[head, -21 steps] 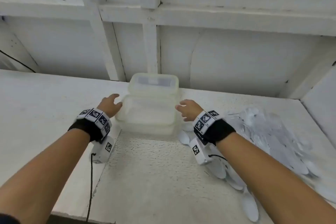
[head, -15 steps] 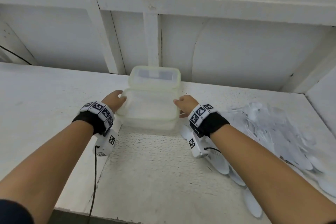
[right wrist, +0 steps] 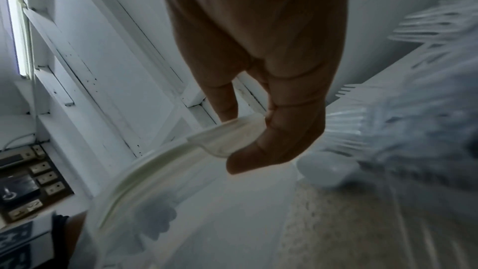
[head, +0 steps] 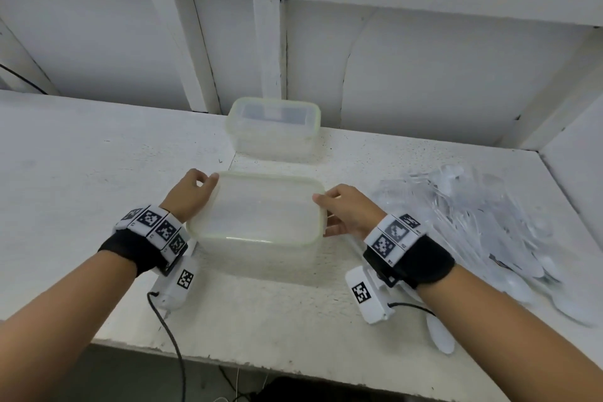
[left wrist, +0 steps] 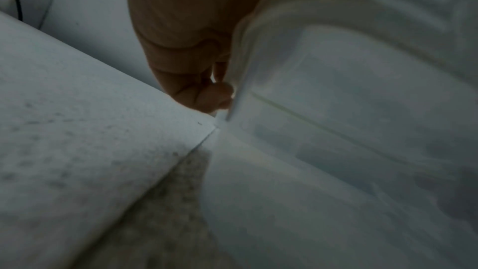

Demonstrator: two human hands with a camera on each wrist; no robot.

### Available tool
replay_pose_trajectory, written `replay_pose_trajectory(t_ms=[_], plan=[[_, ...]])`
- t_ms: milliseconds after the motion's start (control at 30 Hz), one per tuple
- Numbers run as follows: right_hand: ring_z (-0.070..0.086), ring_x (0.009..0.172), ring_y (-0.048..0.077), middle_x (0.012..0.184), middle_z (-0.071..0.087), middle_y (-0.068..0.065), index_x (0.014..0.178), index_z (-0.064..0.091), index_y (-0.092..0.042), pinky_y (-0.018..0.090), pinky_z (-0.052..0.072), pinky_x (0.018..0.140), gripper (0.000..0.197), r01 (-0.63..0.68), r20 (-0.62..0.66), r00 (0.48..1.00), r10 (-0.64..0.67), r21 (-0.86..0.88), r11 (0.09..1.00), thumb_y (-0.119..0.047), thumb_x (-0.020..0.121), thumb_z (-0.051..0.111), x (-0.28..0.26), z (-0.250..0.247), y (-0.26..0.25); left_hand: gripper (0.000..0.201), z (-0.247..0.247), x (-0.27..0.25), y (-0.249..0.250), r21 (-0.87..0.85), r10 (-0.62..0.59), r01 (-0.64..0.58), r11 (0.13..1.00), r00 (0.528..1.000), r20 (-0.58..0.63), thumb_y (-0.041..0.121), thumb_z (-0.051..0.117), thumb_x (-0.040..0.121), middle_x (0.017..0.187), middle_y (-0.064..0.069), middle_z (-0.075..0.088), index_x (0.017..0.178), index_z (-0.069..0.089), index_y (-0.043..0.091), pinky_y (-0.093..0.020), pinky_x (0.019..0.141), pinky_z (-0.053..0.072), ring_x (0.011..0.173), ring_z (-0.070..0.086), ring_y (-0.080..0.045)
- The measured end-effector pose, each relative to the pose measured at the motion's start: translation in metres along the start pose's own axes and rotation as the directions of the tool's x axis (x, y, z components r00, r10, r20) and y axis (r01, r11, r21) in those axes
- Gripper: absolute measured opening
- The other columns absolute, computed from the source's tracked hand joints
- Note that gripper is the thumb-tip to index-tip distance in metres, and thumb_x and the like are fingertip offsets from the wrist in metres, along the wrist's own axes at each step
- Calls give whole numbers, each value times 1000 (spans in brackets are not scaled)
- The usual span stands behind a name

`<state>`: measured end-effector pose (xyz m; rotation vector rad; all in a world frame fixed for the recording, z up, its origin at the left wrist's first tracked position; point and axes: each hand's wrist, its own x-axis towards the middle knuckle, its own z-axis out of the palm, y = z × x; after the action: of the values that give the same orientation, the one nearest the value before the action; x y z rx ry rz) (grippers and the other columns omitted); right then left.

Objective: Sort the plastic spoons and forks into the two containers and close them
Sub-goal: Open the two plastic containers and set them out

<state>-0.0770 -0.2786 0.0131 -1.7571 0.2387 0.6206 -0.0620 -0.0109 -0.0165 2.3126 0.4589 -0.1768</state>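
A translucent lidded container (head: 261,215) with a pale green rim sits on the white table (head: 81,173) between my hands. My left hand (head: 195,192) grips its left end, fingers curled on the wall (left wrist: 349,109) in the left wrist view. My right hand (head: 342,206) grips its right end. In the right wrist view its thumb and a finger pinch the lid's tab (right wrist: 227,138). A second closed container (head: 274,127) stands farther back by the wall. A pile of white plastic spoons and forks (head: 473,222) lies to the right.
A white panelled wall (head: 424,75) rises right behind the far container, and a side wall (head: 574,179) closes the table's right end. One loose spoon (head: 440,333) lies under my right forearm near the front edge. A black cable (head: 173,346) hangs off the front.
Both hands have closed in on the near container and taken hold of its ends. It now sits closer to me, with a gap between it and the far container.
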Motion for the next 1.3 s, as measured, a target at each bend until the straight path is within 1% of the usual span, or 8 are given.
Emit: replay_pose_trajectory(t_ms=[167, 367, 567, 767, 1033, 1100, 1200, 1300], plan=[[65, 85, 24, 107, 59, 13, 85, 43, -16, 37, 59, 64, 22, -16, -106, 994, 10, -58, 998, -33, 94, 53, -12, 5, 29, 45, 20, -17, -6, 50, -6, 6, 999, 1000, 6, 47, 34, 96, 86, -9, 46, 86, 47, 5, -29, 60, 30, 79, 43, -22], [61, 85, 23, 88, 54, 5, 77, 38, -20, 38, 57, 68, 30, 11, -206, 978, -39, -134, 991, -43, 94, 45, -11, 13, 39, 52, 23, -18, -2, 36, 1, -3, 999, 999, 42, 49, 34, 96, 99, -8, 54, 101, 58, 3, -31, 80, 33, 92, 49, -24], [42, 65, 9, 76, 44, -4, 95, 39, -12, 24, 33, 55, 36, 14, -279, 957, -77, -221, 975, -47, 98, 30, -7, 24, 43, 54, 20, -22, -3, 73, -2, 5, 997, 999, -36, 54, 41, 92, 74, -12, 49, 73, 48, 4, -30, 59, 30, 71, 47, -24], [55, 99, 26, 114, 57, 11, 127, 44, -4, 35, 45, 82, 57, 8, -336, 939, -72, -186, 982, -50, 97, 28, -2, 29, 44, 56, 20, -20, -3, 32, -19, 18, 999, 1000, 5, 53, 41, 93, 82, -13, 54, 84, 58, 0, -28, 60, 33, 75, 49, -24], [49, 82, 18, 85, 50, -1, 97, 42, -12, 29, 41, 67, 31, 27, -296, 951, -89, -208, 978, -43, 98, 35, -4, 20, 42, 66, 13, -32, 0, 41, -56, 55, 998, 998, 24, 58, 18, 94, 102, -9, 56, 110, 53, 5, -35, 83, 39, 102, 50, -29], [54, 93, 21, 105, 56, 6, 111, 45, -9, 31, 46, 77, 33, 17, -252, 962, -102, -317, 948, -39, 98, 38, -6, 12, 33, 76, 4, -40, -3, -38, -145, 149, 988, 986, 87, 61, 12, 93, 110, -17, 58, 115, 52, 1, -36, 74, 49, 95, 57, -32], [55, 110, 24, 129, 52, 9, 132, 45, -9, 33, 48, 90, 42, 56, -190, 966, -176, -508, 859, -33, 97, 44, -6, 0, 17, 90, -9, -55, -12, 56, -270, 264, 963, 933, 239, 70, 13, 86, 85, -18, 70, 96, 63, -4, -29, 65, 51, 76, 66, -28], [56, 97, 20, 106, 60, 6, 110, 61, -8, 31, 44, 85, 26, 151, -59, 968, -245, -642, 751, -26, 95, 50, -4, -3, 3, 92, -13, -63, -16, 140, -353, 325, 935, 849, 394, 75, 24, 81, 78, -15, 73, 90, 68, -4, -32, 71, 52, 75, 70, -25]])
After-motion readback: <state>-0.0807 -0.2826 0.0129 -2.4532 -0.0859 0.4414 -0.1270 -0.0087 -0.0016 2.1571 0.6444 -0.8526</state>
